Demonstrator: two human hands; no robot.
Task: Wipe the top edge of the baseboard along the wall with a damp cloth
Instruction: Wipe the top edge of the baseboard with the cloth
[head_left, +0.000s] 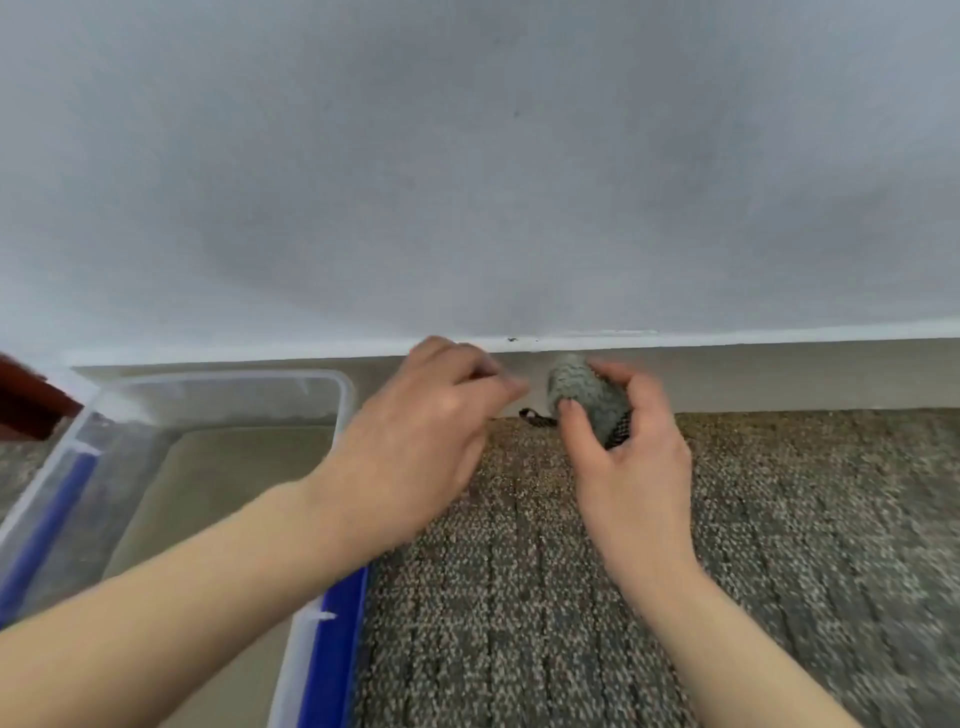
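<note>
Pointing toward the baseboard (779, 371), bunched cloth (584, 395) sits in right hand (634, 467).

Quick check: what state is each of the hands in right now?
Left hand: open, loosely curled, nothing visibly held.
Right hand: grips the bunched grey cloth.

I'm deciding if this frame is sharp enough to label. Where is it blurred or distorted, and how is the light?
Head view: the left hand is smeared, its fingertips soft; the right hand and the cloth in its grip are sharper; the wide lens bends the baseboard line slightly; light is soft and even, with a broad dim shadow on the wall and no strong glare.
</note>
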